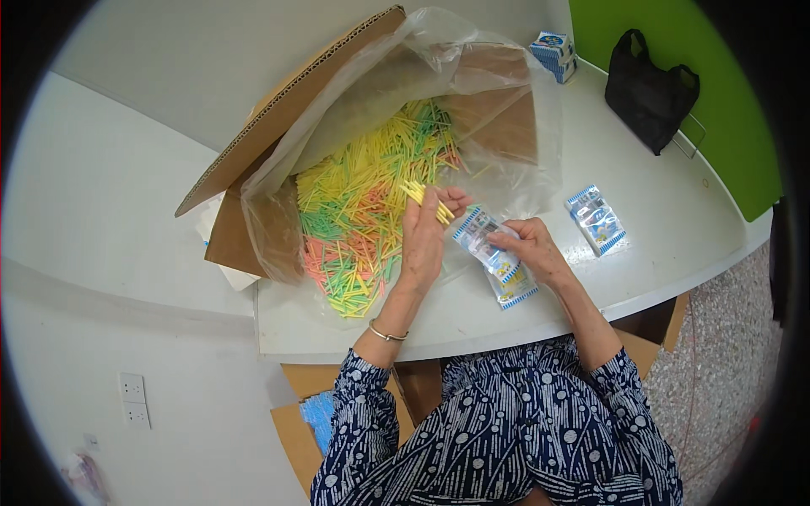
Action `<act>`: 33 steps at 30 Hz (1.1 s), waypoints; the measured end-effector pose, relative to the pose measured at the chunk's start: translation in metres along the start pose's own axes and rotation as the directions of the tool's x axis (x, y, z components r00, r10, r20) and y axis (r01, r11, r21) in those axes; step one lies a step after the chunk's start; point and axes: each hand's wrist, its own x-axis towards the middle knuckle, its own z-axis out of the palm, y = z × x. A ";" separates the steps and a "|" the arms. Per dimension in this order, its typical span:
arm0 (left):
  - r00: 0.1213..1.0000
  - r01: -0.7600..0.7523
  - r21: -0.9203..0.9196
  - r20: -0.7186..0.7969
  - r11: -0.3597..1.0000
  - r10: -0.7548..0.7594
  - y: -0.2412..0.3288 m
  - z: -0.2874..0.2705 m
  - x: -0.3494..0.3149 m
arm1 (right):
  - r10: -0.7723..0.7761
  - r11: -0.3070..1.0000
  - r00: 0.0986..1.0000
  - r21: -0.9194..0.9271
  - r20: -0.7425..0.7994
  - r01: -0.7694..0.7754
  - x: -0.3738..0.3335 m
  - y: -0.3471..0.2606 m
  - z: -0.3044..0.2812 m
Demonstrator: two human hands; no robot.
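Observation:
My left hand (424, 236) is closed around a small bunch of thin yellow sticks (429, 202), held over the front of an open cardboard box. My right hand (536, 251) pinches a small clear packet with blue-striped ends (475, 226) between thumb and fingers, just right of the bunch. Below it, a similar packet (516, 291) lies on the white table, partly overlapped by the held one. Loose sticks (371, 181) in yellow, green, orange and pink fill the plastic-lined box (498, 118) and spill toward its front edge.
A stack of blue-striped packets (597, 221) lies on the table (666, 228) to the right. Small printed boxes (554, 57) and a black bag (650, 94) stand farther back. Below the table edge, an open carton (295, 434) holds blue packs.

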 end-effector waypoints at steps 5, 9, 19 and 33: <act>0.998 0.032 -0.195 0.067 0.980 -0.019 0.005 0.008 -0.002 | 0.015 0.995 0.998 0.098 0.059 -0.021 -0.001 0.000 -0.006; 0.993 0.025 -0.169 0.118 0.985 -0.005 -0.009 0.001 -0.004 | -0.020 0.996 0.999 0.088 0.029 0.018 -0.002 -0.007 -0.004; 0.990 0.008 -0.168 0.141 0.986 0.016 0.008 0.007 -0.008 | 0.035 0.992 0.996 0.115 0.087 -0.045 -0.002 -0.003 -0.013; 0.928 -0.243 -0.060 0.277 0.968 0.250 0.016 0.012 -0.015 | 0.126 0.913 0.965 0.354 0.232 -0.204 -0.002 0.005 -0.013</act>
